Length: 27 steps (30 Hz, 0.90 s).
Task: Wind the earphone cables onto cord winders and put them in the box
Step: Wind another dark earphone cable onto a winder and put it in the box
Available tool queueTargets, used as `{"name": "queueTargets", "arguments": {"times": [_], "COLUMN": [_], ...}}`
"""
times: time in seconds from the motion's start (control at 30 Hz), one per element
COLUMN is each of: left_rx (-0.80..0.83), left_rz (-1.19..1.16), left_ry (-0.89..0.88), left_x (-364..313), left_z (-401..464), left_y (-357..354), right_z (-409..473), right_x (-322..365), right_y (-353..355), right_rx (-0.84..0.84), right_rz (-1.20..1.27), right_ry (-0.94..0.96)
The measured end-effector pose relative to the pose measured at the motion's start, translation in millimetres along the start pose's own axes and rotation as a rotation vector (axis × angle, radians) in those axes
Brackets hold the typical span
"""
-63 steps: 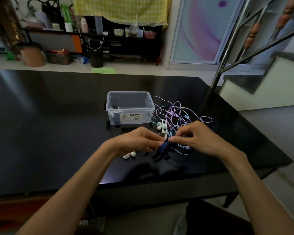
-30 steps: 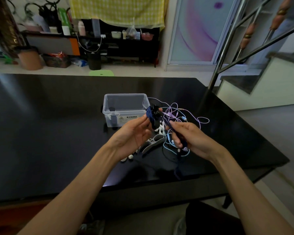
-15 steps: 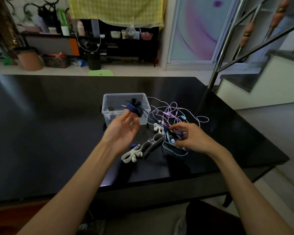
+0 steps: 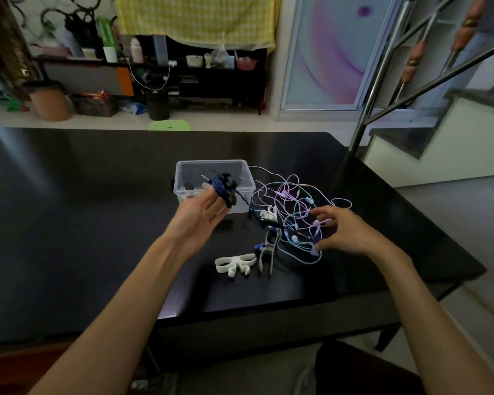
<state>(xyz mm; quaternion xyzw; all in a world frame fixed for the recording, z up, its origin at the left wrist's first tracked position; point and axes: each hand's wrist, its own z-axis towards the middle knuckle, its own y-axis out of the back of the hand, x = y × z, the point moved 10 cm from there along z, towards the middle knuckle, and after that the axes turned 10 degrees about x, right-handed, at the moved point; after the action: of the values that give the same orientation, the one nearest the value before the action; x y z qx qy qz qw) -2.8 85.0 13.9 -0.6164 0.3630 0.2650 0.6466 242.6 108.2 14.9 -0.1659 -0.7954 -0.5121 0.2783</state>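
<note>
At frame centre the left hand (image 4: 203, 212) holds a wound dark-blue bundle (image 4: 224, 189) over the box (image 4: 180, 178), ready to drop, while the right hand (image 4: 345, 230), fingers spread, reaches into the loose cables (image 4: 291, 206).

Dim indoor light; daylight comes from the far room. The glossy table (image 4: 69, 223) shows pale glare. Wide-angle bending at the edges; slight softness.
</note>
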Motion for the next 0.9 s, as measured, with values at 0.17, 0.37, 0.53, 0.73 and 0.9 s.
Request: {"name": "queueTargets", "arguments": {"times": [0.17,0.37,0.53,0.73,0.9], "left_rx": [-0.006,0.011,-0.101,-0.151,-0.119], "left_rz": [-0.056,-0.092,-0.243,-0.308,-0.299], "left_ry": [0.021,0.047,0.029,0.015,0.033], "left_x": [0.4,3.2,6.0,3.9,2.1], "left_z": [-0.3,-2.0,0.2,-0.1,-0.9], "left_y": [-1.6,-0.6,21.5,27.0,24.9], "right_z": [-10.0,8.9,15.3,15.7,11.2], "right_x": [83.2,131.7,114.4,94.2,99.2], "right_y": [-24.7,-38.3,-52.5,-55.6,-53.0], "right_rx": [0.092,-0.101,0.019,-0.062,-0.169], "right_rz": [0.07,0.131,0.144,-0.098,-0.055], "right_ry": [0.271,0.399,0.385,0.353,0.396]}}
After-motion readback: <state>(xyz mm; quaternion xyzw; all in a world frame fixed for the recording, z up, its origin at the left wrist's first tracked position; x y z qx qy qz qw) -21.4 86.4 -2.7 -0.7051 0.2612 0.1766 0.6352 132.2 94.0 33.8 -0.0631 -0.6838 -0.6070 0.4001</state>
